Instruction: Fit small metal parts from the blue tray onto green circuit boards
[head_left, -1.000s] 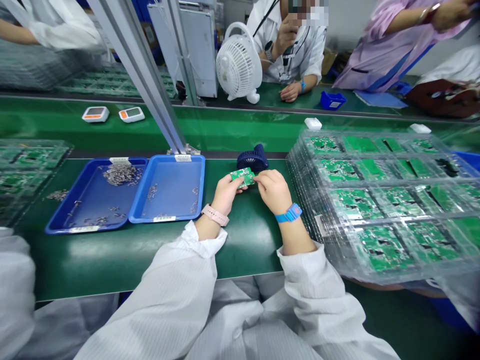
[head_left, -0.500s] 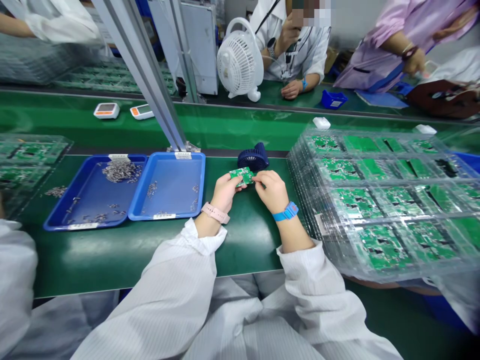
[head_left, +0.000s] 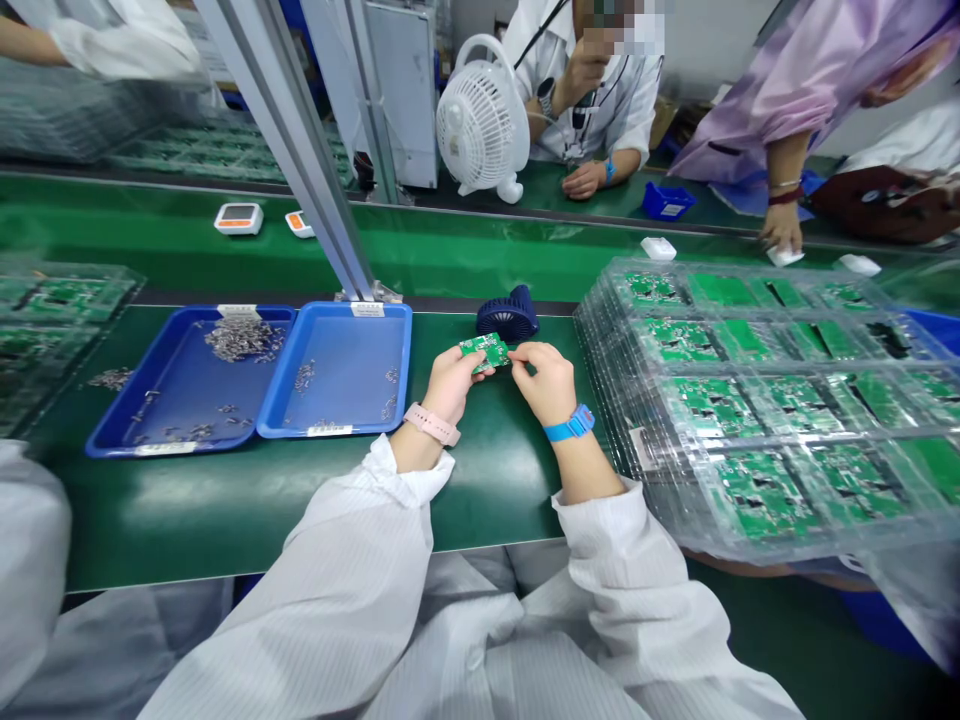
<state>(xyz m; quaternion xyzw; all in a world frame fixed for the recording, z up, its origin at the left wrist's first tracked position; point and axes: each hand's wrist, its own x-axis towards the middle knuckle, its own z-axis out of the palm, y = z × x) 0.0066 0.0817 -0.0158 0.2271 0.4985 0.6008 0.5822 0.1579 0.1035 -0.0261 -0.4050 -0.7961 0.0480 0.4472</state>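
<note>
A small green circuit board (head_left: 486, 350) is gripped at its left end by my left hand (head_left: 450, 383), thumb on top. My right hand (head_left: 546, 380) is closed in a pinch at the board's right edge; what its fingertips hold is too small to make out. Behind the board stands a small dark blue fan (head_left: 508, 314). To the left lie two blue trays: one (head_left: 187, 385) with a heap of small metal parts, the nearer one (head_left: 349, 370) with a few scattered parts.
Stacked clear plastic trays of green boards (head_left: 750, 400) stand at the right. A metal post (head_left: 289, 150) rises behind the blue trays. Beyond the green belt (head_left: 450, 240) are a white fan (head_left: 482, 125) and people; one person's hand (head_left: 782, 232) reaches over the belt.
White devices on the belt have shifted right. The person in pink has lowered a hand to a white item there. My hands and the board have barely moved.
</note>
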